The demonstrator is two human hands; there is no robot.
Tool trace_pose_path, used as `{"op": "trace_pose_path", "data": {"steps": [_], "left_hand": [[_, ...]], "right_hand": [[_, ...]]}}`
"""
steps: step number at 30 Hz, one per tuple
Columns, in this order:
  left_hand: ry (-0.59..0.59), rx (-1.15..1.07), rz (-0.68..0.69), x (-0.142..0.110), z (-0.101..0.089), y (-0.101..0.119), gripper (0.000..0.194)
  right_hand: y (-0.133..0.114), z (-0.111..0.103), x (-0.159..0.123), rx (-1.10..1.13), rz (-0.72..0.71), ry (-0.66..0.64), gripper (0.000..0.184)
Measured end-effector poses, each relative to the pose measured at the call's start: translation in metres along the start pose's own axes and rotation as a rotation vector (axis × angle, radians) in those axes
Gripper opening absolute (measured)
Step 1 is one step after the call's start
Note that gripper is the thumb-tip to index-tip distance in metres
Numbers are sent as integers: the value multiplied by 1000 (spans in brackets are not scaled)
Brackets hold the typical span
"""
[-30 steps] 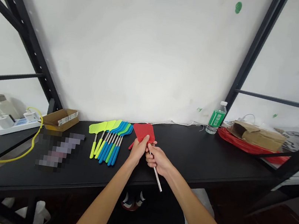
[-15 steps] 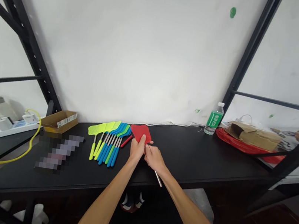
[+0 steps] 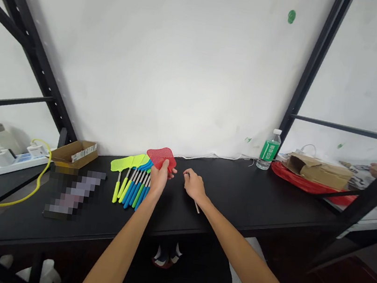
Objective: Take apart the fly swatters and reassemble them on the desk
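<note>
My left hand [image 3: 160, 177] is closed on a red perforated fly swatter head [image 3: 162, 155], held up in front of the back wall. To its right, my right hand [image 3: 194, 186] is closed round a thin metal rod [image 3: 197, 207]. The rod's lower end sticks out beneath my palm. A gap separates the red head from the right hand. Just left of my left hand, several fly swatters [image 3: 134, 185] in yellow, blue and green lie side by side, handles towards me. The red head and my left hand cover part of that row.
A water bottle [image 3: 269, 150] stands at the back right, by the black frame post. Beyond it lie a cardboard box [image 3: 325, 173] and red plastic [image 3: 296, 181]. On the left are an open carton [image 3: 78, 156], a power strip [image 3: 17, 162] and a yellow cable [image 3: 42, 171].
My hands have come apart. The left has moved left and slightly up with the red head; the right stays near its place with the rod, less of which shows below the palm.
</note>
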State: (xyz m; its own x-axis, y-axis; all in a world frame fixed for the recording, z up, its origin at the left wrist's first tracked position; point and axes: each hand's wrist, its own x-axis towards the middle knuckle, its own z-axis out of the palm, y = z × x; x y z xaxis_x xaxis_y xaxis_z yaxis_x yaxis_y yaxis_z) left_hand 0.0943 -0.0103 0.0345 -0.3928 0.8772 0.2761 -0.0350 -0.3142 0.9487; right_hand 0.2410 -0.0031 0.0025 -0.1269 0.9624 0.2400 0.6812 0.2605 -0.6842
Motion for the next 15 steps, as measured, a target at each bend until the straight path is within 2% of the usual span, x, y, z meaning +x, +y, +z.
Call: {"op": "trace_pose_path", "data": {"steps": [3, 6, 11, 15], "left_hand": [[-4, 79, 5, -5, -3, -20, 39], [-19, 122, 13, -9, -5, -32, 40], [-99, 155, 72, -14, -6, -35, 44], [-138, 207, 64, -15, -7, -34, 41]], "right_hand": [[-2, 10, 18, -120, 57, 61, 28], [-3, 17, 28, -170, 93, 67, 31], [-12, 24, 31, -270, 118, 73, 32], [-20, 25, 30, -329, 82, 67, 33]]}}
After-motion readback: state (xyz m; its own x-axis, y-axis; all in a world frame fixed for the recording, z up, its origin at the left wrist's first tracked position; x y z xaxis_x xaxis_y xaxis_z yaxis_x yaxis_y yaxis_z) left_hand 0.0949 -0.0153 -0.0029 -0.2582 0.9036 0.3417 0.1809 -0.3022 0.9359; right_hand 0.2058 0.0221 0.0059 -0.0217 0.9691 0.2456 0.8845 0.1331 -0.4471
